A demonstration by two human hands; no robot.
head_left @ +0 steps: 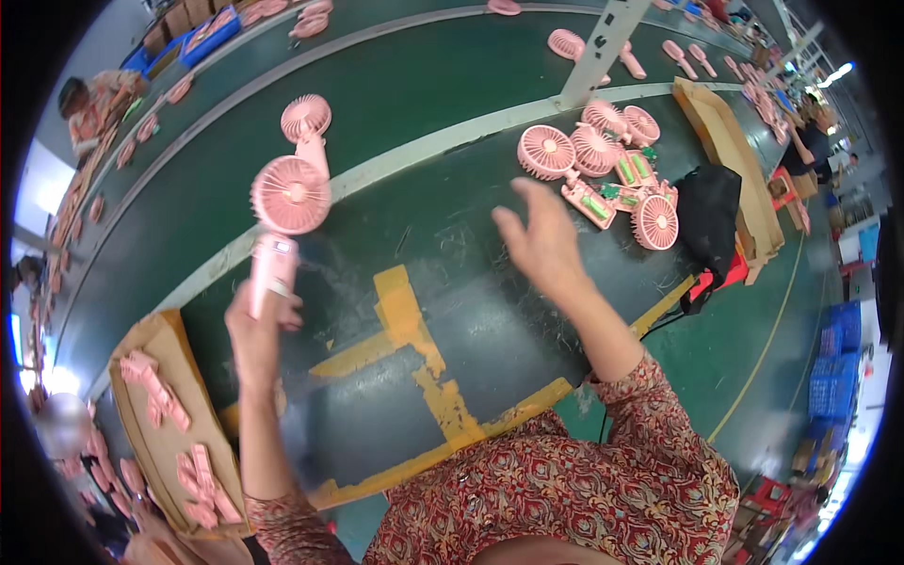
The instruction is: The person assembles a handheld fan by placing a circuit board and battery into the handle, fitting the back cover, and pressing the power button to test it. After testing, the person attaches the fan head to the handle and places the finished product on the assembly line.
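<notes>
Fan (292,195) gripped by left hand (252,337), left of tape (400,303), looks closed up; open-handled fans (590,205) right of tape look unfinished, right hand (546,240) empty, fingers spread.

Green floor (702,348), yellow line (751,379); bright lamp (836,75) upper right.

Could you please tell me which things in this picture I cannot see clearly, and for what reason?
All in the head view:
- Lower end of the held pink fan: covered by the left grip.
- Lower handle of the farther fan: hidden behind the held fan's head.
- Red object: partly covered by the black bag.
- Hands of the upper-left worker: too small and blurred.
</notes>
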